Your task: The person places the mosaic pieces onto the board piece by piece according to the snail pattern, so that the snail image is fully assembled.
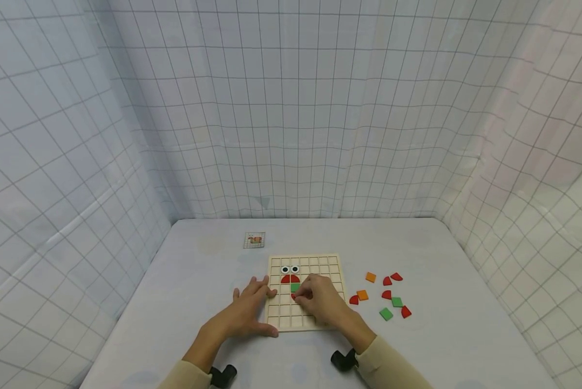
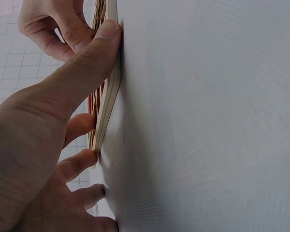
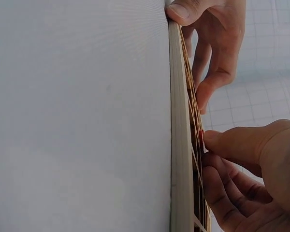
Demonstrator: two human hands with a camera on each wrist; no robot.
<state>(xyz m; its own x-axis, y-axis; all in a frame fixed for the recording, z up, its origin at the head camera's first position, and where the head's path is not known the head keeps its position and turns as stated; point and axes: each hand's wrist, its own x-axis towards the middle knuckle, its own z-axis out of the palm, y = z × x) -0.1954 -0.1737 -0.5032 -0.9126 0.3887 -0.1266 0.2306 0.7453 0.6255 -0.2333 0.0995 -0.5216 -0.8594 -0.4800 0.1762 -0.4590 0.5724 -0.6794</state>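
Observation:
A pale wooden grid board (image 1: 285, 322) lies on the table. On it, two white eye tiles (image 1: 285, 269) sit above a pair of red quarter-circle tiles (image 1: 285, 279), with a green square tile (image 1: 295, 287) below. My right hand (image 1: 322, 302) pinches a red quarter-circle tile (image 3: 201, 137) between thumb and fingertips, at the cell just under the green square. My left hand (image 1: 246, 312) is spread along the board's left side, its thumb (image 2: 108, 31) on the near corner and other fingers at the left edge. The right fingers partly cover the pinched tile.
Right of the board lie loose tiles: orange squares (image 1: 371, 277), green squares (image 1: 386, 314) and several red quarter-circles (image 1: 406, 312). A small picture card (image 1: 254, 240) lies behind the board's left corner. White grid-patterned curtains (image 1: 291, 135) enclose the table's back and sides.

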